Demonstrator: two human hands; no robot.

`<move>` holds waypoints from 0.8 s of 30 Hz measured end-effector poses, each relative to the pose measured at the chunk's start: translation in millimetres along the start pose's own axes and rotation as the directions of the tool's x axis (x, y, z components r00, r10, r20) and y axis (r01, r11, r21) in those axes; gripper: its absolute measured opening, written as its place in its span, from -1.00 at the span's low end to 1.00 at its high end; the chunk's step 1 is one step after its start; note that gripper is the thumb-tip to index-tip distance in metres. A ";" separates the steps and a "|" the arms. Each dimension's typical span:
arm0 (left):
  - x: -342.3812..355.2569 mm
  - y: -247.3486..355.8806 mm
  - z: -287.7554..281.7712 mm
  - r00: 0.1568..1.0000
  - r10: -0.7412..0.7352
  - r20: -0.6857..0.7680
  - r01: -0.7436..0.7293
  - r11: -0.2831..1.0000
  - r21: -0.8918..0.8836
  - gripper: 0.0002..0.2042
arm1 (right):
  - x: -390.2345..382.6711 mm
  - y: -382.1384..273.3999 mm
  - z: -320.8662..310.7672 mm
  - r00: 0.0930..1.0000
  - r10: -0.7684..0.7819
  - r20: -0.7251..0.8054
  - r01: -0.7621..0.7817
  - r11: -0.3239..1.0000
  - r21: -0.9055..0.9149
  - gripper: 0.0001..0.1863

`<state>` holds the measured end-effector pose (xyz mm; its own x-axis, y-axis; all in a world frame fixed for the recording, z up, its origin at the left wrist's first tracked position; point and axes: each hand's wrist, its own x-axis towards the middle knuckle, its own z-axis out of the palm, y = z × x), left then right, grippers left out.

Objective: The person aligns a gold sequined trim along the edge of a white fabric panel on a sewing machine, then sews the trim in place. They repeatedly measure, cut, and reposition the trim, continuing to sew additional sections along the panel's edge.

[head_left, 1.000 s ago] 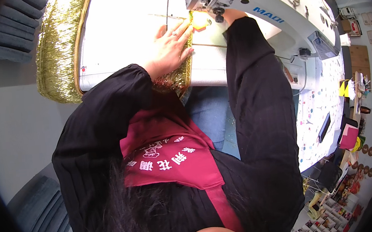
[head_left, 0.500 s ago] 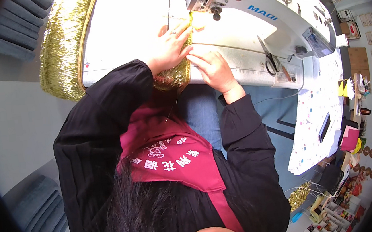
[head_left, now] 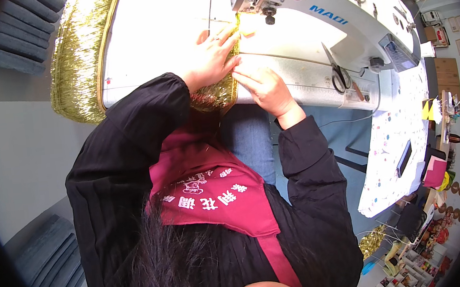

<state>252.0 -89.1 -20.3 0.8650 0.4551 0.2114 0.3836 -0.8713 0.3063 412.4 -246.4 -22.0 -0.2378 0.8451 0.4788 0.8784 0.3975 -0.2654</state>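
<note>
A strip of shiny gold tinsel fringe (head_left: 214, 98) runs over the front edge of the white sewing machine table up to the presser foot area. My left hand (head_left: 212, 58) lies flat on the fringe just in front of the needle, fingers stretched out toward the machine. Closer to the table edge, my right hand (head_left: 269, 89) pinches the strip's bound edge between thumb and fingers, its fingertips near my left thumb. The white sewing machine (head_left: 312, 16) arches over from the right. Its needle tip cannot be made out.
A wide band of gold fringe (head_left: 75, 64) drapes over the table's left end. Black-handled scissors (head_left: 338, 75) and a small brown-handled tool (head_left: 358, 91) lie right of my hands. A phone (head_left: 404, 159) rests on the patterned white cloth (head_left: 380, 184) farther right.
The view has shifted slightly, so the machine and the things on the right sit a little farther right. Both hands keep nearly the same place on the fringe.
</note>
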 end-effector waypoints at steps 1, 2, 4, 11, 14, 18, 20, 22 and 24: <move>-0.1 0.0 0.1 1.000 0.001 -0.004 -0.001 1.000 -0.001 -0.42 | 0.1 0.1 0.1 1.000 0.002 -0.003 -0.002 1.000 0.012 -0.53; 0.1 -0.1 0.4 1.000 0.008 -0.018 -0.008 1.000 0.003 -0.41 | -0.1 0.2 -0.1 1.000 0.003 -0.005 -0.003 1.000 0.023 -0.53; 0.3 -0.7 1.5 1.000 0.014 -0.023 -0.013 1.000 0.011 -0.41 | -0.6 0.2 0.3 1.000 0.015 0.003 -0.015 1.000 0.022 -0.53; 4.6 -5.5 6.7 1.000 -0.003 -0.007 0.003 1.000 0.026 -0.41 | -1.2 1.5 4.8 0.998 0.047 -0.035 -0.045 0.997 0.060 -0.51; 4.7 -6.1 7.4 1.000 -0.001 -0.001 0.001 1.000 0.015 -0.41 | -2.1 1.6 5.4 0.998 0.055 -0.014 -0.054 0.997 0.051 -0.50; 4.0 -6.1 7.2 1.000 -0.007 0.001 0.007 1.000 -0.003 -0.41 | -3.1 2.0 6.4 0.998 0.059 -0.013 -0.059 0.997 0.046 -0.49; 4.5 -6.6 7.0 1.000 0.000 -0.005 0.000 1.000 0.003 -0.41 | -3.7 2.0 6.6 0.998 0.068 -0.005 -0.068 0.997 0.048 -0.49; 6.2 -7.4 6.8 1.000 -0.006 0.002 0.006 1.000 -0.002 -0.41 | -3.8 1.7 6.8 0.997 0.082 -0.005 -0.082 0.995 0.049 -0.48; 8.5 -8.3 6.6 1.000 -0.001 -0.009 0.001 1.000 0.003 -0.41 | -3.3 1.8 6.7 0.996 0.093 -0.008 -0.092 0.995 0.043 -0.48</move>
<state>258.3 -79.2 -27.1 0.8619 0.4571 0.2193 0.3849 -0.8715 0.3040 411.9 -246.0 -29.7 -0.1518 0.8755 0.4588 0.8777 0.3328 -0.3446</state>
